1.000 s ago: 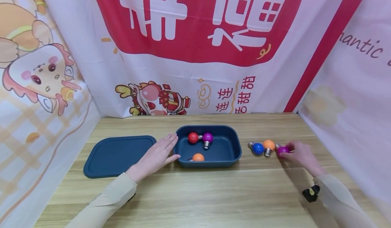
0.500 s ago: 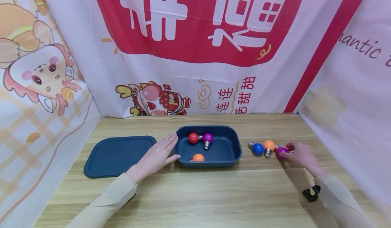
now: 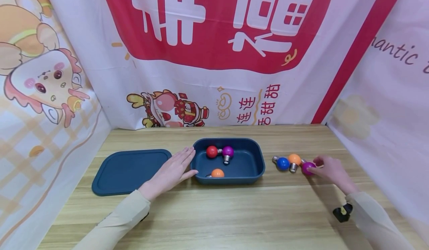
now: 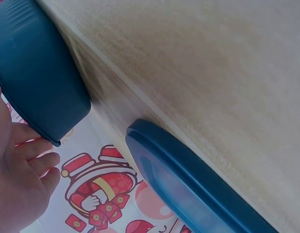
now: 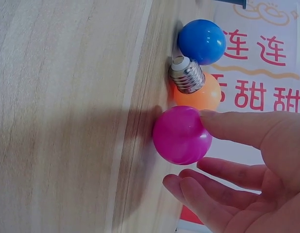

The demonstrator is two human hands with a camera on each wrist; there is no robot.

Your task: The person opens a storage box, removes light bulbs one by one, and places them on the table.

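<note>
My left hand [image 3: 172, 168] has its fingers extended along the left wall of a dark blue box [image 3: 248, 180]; in the left wrist view its fingertips lie at the rim. Inside the box are a red bulb [image 3: 212, 151], a purple bulb [image 3: 228, 151] and an orange bulb [image 3: 218, 173]. At the right, my right hand [image 3: 331, 171] is at another purple bulb [image 5: 181, 136] on the table. The thumb [image 5: 222, 124] touches it, while the other fingers [image 5: 203, 194] are bent loosely and show a gap from it in the right wrist view.
Beside the purple bulb on the table lie an orange bulb [image 3: 294, 159] and a blue bulb [image 3: 283, 163]. A flat dark blue lid [image 3: 130, 172] rests left of the box. Printed cloth [image 3: 218, 64] hangs behind and along both sides of the wooden table [image 3: 234, 216].
The purple bulb by my right hand has shifted slightly left, toward the orange bulb, and sits farther from the fingers. My left hand stays at the box.
</note>
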